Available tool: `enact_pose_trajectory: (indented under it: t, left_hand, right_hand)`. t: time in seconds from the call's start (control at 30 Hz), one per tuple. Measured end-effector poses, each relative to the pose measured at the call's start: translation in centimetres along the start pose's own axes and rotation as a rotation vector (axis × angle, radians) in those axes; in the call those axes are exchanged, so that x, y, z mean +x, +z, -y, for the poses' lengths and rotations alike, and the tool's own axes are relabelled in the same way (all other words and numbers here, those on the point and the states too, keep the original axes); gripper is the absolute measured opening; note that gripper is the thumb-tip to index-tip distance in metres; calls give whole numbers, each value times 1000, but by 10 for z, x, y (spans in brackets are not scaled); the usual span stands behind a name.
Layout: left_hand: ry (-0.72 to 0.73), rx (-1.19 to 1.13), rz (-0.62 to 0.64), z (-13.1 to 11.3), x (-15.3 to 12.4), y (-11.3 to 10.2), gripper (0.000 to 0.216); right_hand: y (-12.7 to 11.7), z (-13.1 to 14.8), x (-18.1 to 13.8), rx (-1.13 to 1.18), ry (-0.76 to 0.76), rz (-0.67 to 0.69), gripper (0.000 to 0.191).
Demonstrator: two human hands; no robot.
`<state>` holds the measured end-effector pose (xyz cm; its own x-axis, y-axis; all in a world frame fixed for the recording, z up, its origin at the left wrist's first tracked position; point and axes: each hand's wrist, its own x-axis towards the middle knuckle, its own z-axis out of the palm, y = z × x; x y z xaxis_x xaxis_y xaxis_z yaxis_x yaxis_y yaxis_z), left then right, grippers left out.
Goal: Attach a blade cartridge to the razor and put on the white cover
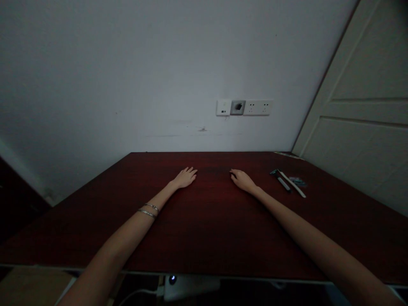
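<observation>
My left hand [185, 177] lies palm down on the dark red table [204, 229], its fingers spread and nothing under them that shows. Two silvery bangles circle that wrist. Across a gap, my right hand [242, 180] also rests on the tabletop, fingers loosely bent and a little apart, holding nothing visible. Nearest to it, on the right, is what looks like a razor [283, 184] with a dark bluish head and a grey handle. A long, thin, pale stick [292, 183] lies slanted beside it. Next to the stick is a small, clear-and-bluish packet [298, 182]; its contents are too dim to make out.
A pale wall with a row of sockets [257, 108] rises behind the table. At the right stands a panelled cream door [360, 110]. Below the front edge are a white device [191, 287] with a small light, a white cable [137, 292] and a brown box-like surface [35, 285].
</observation>
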<state>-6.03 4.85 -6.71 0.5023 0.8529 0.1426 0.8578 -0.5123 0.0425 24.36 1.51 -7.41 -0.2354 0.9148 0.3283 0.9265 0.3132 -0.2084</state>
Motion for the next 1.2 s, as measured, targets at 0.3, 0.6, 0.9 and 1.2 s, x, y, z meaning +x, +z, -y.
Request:
enact_pose_trajectory:
  t: [0.3, 0.6, 0.9, 1.2]
  left_hand:
    - [9, -26, -58, 3, 0, 6, 48]
    - [-5, -48, -71, 0, -4, 2, 46]
    - [-30, -69, -66, -7, -8, -4, 45]
    - [-14, -35, -53, -10, -9, -7, 44]
  right_hand:
    - [-1, 1, -2, -13, 11, -2, 39]
    - [-2, 1, -3, -25, 4, 12, 40]
    - [-1, 0, -2, -25, 11, 19, 38]
    - [-2, 0, -3, -21, -4, 25, 39]
